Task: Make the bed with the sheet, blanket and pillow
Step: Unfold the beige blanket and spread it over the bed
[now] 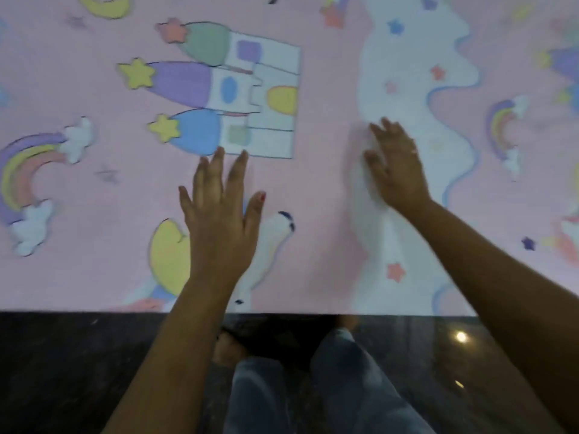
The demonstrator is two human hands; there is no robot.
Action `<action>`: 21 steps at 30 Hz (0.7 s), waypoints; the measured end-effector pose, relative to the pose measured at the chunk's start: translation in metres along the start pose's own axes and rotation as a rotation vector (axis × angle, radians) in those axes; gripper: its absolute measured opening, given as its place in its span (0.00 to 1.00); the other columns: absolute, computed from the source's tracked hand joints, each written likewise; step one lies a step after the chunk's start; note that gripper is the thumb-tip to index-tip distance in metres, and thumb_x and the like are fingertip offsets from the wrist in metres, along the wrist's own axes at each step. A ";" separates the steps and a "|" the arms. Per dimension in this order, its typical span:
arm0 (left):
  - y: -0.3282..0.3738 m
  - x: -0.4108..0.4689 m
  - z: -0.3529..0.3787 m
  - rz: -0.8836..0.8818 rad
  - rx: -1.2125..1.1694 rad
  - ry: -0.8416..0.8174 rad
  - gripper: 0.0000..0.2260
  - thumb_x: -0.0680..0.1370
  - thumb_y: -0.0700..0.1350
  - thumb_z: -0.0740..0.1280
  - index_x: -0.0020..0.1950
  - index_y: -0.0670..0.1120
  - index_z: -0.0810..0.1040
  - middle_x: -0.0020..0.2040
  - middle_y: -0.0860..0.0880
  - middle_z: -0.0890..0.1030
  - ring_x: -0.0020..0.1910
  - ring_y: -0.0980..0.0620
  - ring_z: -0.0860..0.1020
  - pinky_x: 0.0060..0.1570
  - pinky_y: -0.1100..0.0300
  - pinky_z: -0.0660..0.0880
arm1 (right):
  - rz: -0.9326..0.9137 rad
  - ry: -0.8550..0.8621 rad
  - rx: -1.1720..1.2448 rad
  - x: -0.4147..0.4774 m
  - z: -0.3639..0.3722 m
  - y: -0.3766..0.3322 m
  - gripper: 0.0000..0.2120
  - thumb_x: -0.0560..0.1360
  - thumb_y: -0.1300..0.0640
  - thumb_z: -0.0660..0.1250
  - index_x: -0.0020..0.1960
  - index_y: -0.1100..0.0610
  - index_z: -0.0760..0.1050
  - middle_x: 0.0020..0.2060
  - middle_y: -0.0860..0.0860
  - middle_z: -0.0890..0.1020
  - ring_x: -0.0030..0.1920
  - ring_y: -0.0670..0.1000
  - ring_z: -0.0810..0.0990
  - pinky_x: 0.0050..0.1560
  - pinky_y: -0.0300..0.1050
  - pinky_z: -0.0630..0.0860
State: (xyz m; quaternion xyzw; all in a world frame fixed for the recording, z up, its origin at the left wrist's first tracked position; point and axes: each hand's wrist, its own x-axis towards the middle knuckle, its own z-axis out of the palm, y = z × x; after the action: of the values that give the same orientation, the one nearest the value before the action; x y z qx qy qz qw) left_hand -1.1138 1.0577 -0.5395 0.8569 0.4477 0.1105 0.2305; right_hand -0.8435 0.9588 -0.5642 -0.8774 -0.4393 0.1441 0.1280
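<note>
A pink sheet (94,198) printed with castles, rainbows, moons and stars lies spread flat over the bed, filling the upper two-thirds of the head view and running out of frame at the top, left and right. Its near edge forms a straight line across the picture, meeting a dark, glossy floor (62,371) that carries a small bright reflection at the right. The stretch of sheet to the left of the hands, around a rainbow print, lies smooth — so does the far strip beyond the castle print.

A person stands at that near edge, legs in blue-grey trousers (344,386) and bare feet visible on the floor just below it. Both bare forearms reach forward over the sheet.

The left hand (219,220) lies flat with fingers straight and spread, fingertips at the lower edge of the castle print, holding nothing. The right hand (398,164) — well apart from it, further in from the edge — rests palm-down on a white wavy band in the print, fingers relaxed and grasping nothing. Motion blur softens both hands.
</note>
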 end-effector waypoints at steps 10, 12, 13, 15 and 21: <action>0.145 0.034 0.093 0.175 0.058 -0.224 0.26 0.79 0.59 0.47 0.76 0.52 0.59 0.76 0.45 0.60 0.75 0.43 0.55 0.68 0.35 0.50 | 0.185 -0.034 -0.229 -0.015 -0.037 0.166 0.34 0.76 0.40 0.44 0.75 0.57 0.60 0.74 0.59 0.62 0.73 0.62 0.61 0.70 0.60 0.57; 0.164 0.037 0.105 0.173 0.064 -0.244 0.26 0.79 0.59 0.46 0.76 0.53 0.59 0.76 0.46 0.59 0.75 0.43 0.54 0.68 0.35 0.49 | 0.045 -0.013 -0.198 -0.036 -0.014 0.139 0.30 0.77 0.42 0.48 0.74 0.56 0.63 0.73 0.56 0.65 0.72 0.61 0.64 0.68 0.60 0.61; 0.175 0.038 0.113 0.177 0.069 -0.251 0.26 0.79 0.59 0.47 0.76 0.53 0.59 0.76 0.46 0.59 0.75 0.43 0.54 0.68 0.35 0.49 | -0.054 -0.014 -0.171 -0.046 -0.008 0.126 0.29 0.77 0.42 0.50 0.73 0.55 0.65 0.72 0.55 0.67 0.72 0.60 0.65 0.68 0.60 0.62; 0.193 0.041 0.127 0.179 0.081 -0.270 0.25 0.79 0.57 0.49 0.76 0.53 0.59 0.76 0.47 0.58 0.76 0.44 0.53 0.68 0.35 0.48 | -0.285 -0.065 -0.060 -0.069 -0.002 0.104 0.27 0.77 0.42 0.53 0.70 0.55 0.70 0.70 0.55 0.71 0.71 0.58 0.67 0.68 0.59 0.60; 0.224 0.046 0.155 0.150 0.142 -0.355 0.25 0.79 0.59 0.47 0.76 0.55 0.57 0.77 0.48 0.55 0.76 0.46 0.50 0.68 0.34 0.46 | -0.611 -0.133 0.202 -0.091 -0.029 0.142 0.18 0.78 0.52 0.61 0.63 0.60 0.76 0.62 0.57 0.78 0.64 0.57 0.74 0.68 0.50 0.64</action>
State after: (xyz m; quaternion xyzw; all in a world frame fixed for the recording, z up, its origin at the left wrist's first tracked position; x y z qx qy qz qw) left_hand -0.8659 0.9392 -0.5644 0.9079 0.3417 -0.0573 0.2359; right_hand -0.7809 0.8003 -0.5742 -0.6767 -0.6731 0.1987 0.2227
